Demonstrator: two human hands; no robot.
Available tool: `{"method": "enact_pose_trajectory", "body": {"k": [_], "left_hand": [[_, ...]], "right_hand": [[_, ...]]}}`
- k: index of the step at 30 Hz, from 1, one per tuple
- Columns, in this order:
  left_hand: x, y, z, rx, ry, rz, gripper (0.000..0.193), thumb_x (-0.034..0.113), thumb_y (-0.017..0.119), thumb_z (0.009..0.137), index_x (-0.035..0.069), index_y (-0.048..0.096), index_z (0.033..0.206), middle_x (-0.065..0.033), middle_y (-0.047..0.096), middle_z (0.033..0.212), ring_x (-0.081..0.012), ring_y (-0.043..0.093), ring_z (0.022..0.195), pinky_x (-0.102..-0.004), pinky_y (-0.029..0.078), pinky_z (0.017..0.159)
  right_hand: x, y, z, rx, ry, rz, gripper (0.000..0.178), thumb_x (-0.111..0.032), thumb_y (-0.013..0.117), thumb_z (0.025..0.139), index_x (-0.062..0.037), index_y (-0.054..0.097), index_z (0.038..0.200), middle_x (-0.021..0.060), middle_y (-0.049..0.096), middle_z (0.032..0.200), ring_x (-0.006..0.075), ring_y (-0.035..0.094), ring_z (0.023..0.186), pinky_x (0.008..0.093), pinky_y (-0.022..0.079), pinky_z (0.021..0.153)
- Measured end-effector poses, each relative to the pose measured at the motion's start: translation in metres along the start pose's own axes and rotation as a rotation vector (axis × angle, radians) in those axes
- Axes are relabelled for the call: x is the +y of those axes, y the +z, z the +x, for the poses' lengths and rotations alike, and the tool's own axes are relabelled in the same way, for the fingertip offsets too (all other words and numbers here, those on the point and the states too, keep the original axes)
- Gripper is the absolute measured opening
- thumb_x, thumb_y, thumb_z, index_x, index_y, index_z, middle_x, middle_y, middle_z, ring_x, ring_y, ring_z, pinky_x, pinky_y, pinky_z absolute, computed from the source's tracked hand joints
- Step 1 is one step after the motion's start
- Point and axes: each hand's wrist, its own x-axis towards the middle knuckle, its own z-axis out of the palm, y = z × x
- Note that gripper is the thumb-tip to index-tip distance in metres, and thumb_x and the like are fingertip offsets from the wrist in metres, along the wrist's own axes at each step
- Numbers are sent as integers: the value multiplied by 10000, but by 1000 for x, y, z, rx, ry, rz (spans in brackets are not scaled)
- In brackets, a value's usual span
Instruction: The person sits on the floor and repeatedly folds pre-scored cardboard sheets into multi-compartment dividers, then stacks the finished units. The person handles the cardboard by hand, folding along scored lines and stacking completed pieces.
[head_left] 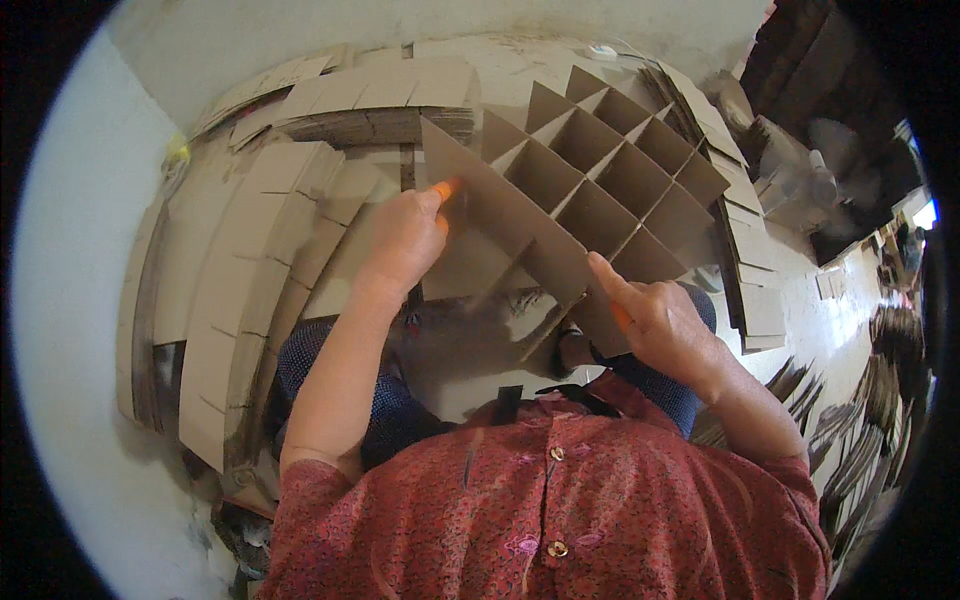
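Observation:
A brown cardboard divider point(583, 178), its strips crossed into a grid of open cells, is held up and tilted in front of me. My left hand point(408, 232) is closed at the left end of its nearest strip point(505, 205), an orange finger cover against the board. At that strip's right end my right hand point(668, 325) grips the divider, index finger stretched along the edge and an orange cover showing below it. Some lower strip ends hang beneath the grid, partly blurred.
Stacks of slotted cardboard strips stand at the left point(235, 290), at the back point(375, 90) and along the right point(745, 240). More cardboard pieces point(865, 430) lie at the far right. A pale wall point(75, 330) closes off the left side.

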Motion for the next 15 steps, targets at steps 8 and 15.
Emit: {"method": "enact_pose_trajectory", "body": {"k": [8, 15], "left_hand": [[-5, 17, -29, 690, 324, -228, 311, 167, 733, 779, 20, 653, 1042, -161, 645, 969, -308, 611, 867, -384, 497, 754], [8, 81, -84, 322, 1, -536, 223, 110, 736, 782, 3, 665, 963, -129, 668, 922, -231, 636, 817, -322, 493, 725]], "right_hand": [[3, 6, 7, -6, 36, -21, 679, 45, 551, 743, -48, 395, 1398, 194, 593, 699, 380, 594, 608, 457, 461, 572], [1, -1, 10, -19, 24, -32, 638, -43, 561, 772, -32, 374, 1382, 186, 620, 675, 379, 617, 619, 479, 491, 566]]}}
